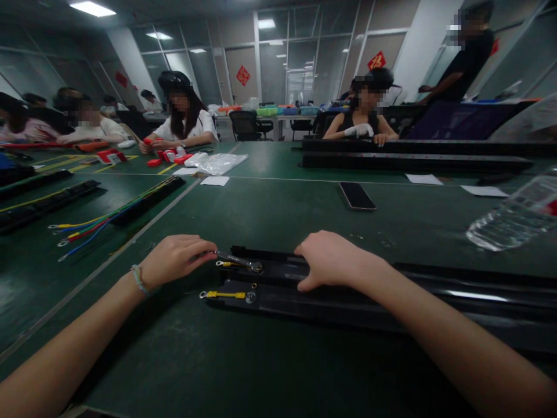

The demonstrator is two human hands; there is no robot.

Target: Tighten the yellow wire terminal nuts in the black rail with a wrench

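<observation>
A long black channel-shaped rail lies across the green table in front of me. My left hand is closed round the handle of a small metal wrench, whose head sits on a fastener at the rail's left end. My right hand rests palm down on the rail's top edge, fingers curled over it, holding it still. A yellow-sleeved ring terminal pokes out of the rail's left end, beside a round nut.
A dark phone lies face down beyond the rail. A clear plastic bottle lies at the right. Coloured wires and more black rails sit at the left. Other people sit at the far side with red parts and plastic bags.
</observation>
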